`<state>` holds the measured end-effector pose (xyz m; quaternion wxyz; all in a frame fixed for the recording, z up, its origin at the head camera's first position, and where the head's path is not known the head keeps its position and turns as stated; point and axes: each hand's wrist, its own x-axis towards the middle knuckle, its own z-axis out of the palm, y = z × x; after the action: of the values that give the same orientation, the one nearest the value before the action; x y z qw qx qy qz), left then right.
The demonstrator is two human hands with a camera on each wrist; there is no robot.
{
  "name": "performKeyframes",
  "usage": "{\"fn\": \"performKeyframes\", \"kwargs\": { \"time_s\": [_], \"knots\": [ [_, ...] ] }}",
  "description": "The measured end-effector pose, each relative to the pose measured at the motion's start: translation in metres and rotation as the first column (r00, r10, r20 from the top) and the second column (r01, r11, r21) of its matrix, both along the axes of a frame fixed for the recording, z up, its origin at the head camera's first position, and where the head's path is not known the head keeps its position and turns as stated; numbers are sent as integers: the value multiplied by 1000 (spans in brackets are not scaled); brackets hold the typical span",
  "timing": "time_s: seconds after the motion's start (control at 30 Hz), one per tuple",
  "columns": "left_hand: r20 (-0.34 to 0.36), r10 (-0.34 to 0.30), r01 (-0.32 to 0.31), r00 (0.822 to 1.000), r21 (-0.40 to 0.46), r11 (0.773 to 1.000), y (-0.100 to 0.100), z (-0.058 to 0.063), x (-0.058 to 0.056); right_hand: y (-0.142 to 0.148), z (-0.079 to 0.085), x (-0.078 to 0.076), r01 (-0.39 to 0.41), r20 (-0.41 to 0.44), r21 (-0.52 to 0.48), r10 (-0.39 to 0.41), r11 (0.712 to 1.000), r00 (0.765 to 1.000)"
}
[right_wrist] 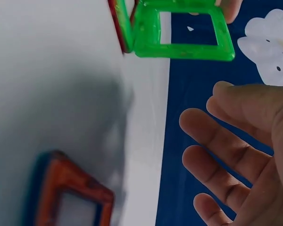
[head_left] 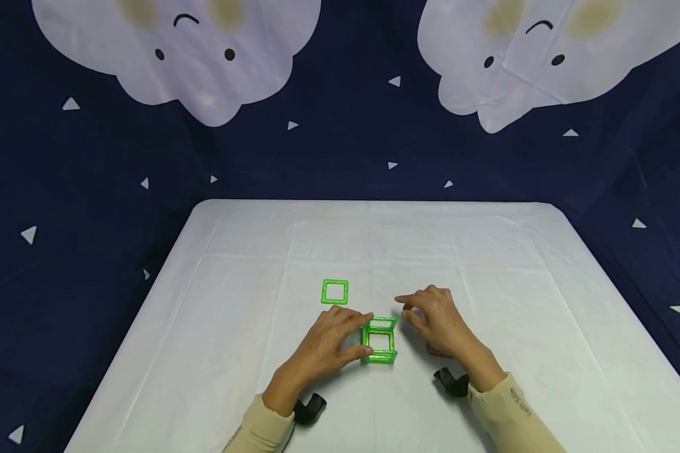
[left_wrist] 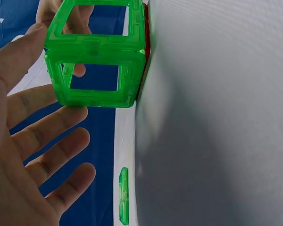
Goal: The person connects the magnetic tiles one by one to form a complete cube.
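Observation:
My left hand [head_left: 324,340] holds a small open-topped structure of green magnetic tiles [head_left: 365,340], its thumb at the near side and its forefinger at the far side. In the left wrist view the green magnetic tiles [left_wrist: 94,46] stand upright with square window openings, and a red edge shows along the base. The remaining left fingers are spread. To the right, my right hand [head_left: 439,321] is apart from the structure, fingers loosely bent with nothing between them. In the right wrist view one wall of the structure [right_wrist: 184,52] shows above the fingertips.
A loose green square tile [head_left: 335,301] lies flat behind the left hand. Low in the right wrist view is a blurred orange-red square frame [right_wrist: 80,176] with a blue edge. The white-covered table [head_left: 232,302] meets a dark blue cloth [head_left: 340,163] at the back.

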<state>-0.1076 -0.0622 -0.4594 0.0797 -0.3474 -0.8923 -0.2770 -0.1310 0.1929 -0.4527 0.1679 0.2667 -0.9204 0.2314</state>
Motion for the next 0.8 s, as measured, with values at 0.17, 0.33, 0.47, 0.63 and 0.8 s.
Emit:
{"fn": "performKeyframes", "kwargs": {
  "time_s": [0.17,0.33,0.47,0.63,0.8],
  "knots": [
    [-8,14,-14,1000,2,1000,1,1,2,-4,5,-12,-13,28,-27,14,1000,1000],
    [-20,31,-31,999,-5,1000,2,2,3,-10,9,-25,-18,70,-29,20,999,997],
    [-19,45,-45,999,-1,999,3,2,5,-17,13,-36,-25,123,-21,27,999,992],
    [-20,53,-53,998,22,998,3,1,7,-26,16,-50,-41,200,10,38,999,979],
    [-47,66,-65,997,27,998,3,-1,8,-35,14,-64,-48,229,39,38,998,973]
  ]
}}
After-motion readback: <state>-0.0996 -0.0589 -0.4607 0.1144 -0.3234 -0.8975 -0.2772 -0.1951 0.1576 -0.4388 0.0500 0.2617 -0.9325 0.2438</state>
